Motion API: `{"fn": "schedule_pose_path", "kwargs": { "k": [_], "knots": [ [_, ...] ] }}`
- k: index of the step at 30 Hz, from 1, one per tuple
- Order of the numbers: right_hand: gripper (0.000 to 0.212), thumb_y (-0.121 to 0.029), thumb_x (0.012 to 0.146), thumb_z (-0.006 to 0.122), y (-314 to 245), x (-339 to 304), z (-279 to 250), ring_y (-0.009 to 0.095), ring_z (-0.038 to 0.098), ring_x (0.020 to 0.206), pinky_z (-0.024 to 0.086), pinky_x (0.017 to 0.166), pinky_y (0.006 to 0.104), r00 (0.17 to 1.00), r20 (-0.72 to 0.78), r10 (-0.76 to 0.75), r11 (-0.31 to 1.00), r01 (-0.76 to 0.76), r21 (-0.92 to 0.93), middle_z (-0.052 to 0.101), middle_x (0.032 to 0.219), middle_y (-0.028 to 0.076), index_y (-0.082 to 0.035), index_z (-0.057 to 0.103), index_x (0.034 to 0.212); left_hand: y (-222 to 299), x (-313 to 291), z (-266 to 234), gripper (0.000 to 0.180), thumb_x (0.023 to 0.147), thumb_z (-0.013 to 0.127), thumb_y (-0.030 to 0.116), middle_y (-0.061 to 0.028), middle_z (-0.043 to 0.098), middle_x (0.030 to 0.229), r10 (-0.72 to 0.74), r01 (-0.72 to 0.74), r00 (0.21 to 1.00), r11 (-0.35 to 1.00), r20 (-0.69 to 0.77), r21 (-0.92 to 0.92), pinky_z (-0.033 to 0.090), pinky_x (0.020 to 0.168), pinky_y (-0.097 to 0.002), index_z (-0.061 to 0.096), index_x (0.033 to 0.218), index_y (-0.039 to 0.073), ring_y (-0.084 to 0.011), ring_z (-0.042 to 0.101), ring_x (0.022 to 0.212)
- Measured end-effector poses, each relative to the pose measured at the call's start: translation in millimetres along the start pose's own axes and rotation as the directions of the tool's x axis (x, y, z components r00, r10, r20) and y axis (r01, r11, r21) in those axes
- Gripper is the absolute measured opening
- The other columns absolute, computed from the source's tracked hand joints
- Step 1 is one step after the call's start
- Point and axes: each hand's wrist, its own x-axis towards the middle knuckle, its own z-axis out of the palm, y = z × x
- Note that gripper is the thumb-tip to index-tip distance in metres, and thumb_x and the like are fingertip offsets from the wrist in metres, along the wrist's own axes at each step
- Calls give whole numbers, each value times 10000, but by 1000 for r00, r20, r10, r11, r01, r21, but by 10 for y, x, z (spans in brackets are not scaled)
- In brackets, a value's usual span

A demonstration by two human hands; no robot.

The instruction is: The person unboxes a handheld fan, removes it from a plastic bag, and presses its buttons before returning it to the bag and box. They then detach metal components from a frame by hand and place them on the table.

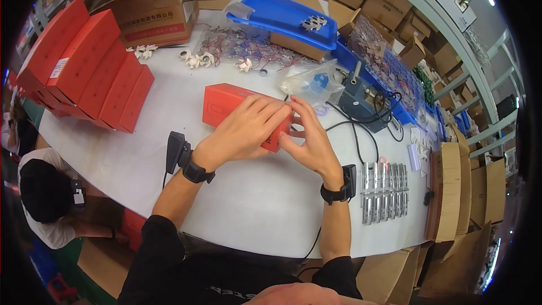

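A long red cardboard box lies on the white table in front of me. My left hand reaches over its top, fingers curled along the right half and gripping it. At the box's right end, my right hand has its thumb on the near side and its fingers bent at the end face, closed on that end. Part of the box's top and its right end are hidden under my hands.
Red boxes are stacked at the left. White fan wheels, wired parts and a blue tray lie at the back. A dark device with cables and metal strips are at the right. A person sits left.
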Motion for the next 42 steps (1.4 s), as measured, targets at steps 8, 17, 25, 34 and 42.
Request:
{"fn": "schedule_pose_path", "kwargs": {
  "k": [8,17,25,34,42],
  "knots": [
    [675,-108,848,691,39,-21,59,291,588,1240,574,911,383,1000,-29,6,1000,-5,22,474,1478,151,-59,439,1472,-58,53,10,825,585,828,112,-147,566,1298,8,-7,1000,997,18,-77,398,1060,-470,488,1329,6,-331,539,1196],
    [679,-123,870,679,67,-20,11,294,596,1224,566,906,376,998,-52,31,966,-17,256,478,1479,154,-46,401,1485,-208,29,-78,870,592,857,174,-133,562,1301,-9,13,999,992,31,-129,359,1116,-536,470,1361,50,-339,517,1238],
    [622,-167,946,670,-147,-32,11,224,615,1161,575,812,332,972,-219,90,969,-35,244,501,1431,164,-53,398,1493,-317,-21,-267,929,573,887,221,-143,541,1332,-105,116,992,977,72,-179,292,1177,-565,459,1381,57,-370,493,1270],
    [567,-151,924,714,202,88,-44,219,638,1119,562,855,354,800,-178,573,659,-322,679,636,1267,146,-22,482,1425,-450,-92,-394,982,544,919,211,-144,528,1363,-243,234,970,901,22,-365,361,1123,-447,459,1397,52,-351,483,1293],
    [497,-186,828,793,-366,-4,45,324,618,1053,402,1084,507,840,-233,-490,742,262,-617,646,1122,114,-51,604,1268,-397,-31,-321,990,534,932,206,-136,536,1363,-216,220,975,941,43,-259,394,1082,-417,468,1395,55,-339,498,1283]
  ]
}}
